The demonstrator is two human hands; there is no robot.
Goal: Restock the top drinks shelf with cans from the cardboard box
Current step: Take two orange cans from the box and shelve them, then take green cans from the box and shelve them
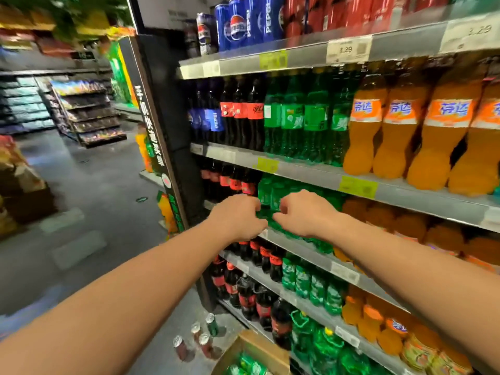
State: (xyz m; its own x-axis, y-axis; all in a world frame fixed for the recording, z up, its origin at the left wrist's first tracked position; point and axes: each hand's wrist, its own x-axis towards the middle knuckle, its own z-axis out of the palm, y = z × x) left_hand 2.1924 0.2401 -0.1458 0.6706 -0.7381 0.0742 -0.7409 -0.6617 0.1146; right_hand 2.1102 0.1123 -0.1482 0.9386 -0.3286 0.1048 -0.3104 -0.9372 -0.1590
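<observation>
cans [204,345] on grey floor [94,180], cardboard box [259,347] beside stocked drinks shelves [311,169]

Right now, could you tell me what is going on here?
A person's left hand and right hand, fingers curled, reach toward the green bottles on a middle shelf; no can shows in either, and any grip is unclear. The cardboard box holding green cans sits on the floor below, loose cans beside it.

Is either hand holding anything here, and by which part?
Nothing seen held: left hand and right hand are curled empty before the green bottles.
</observation>
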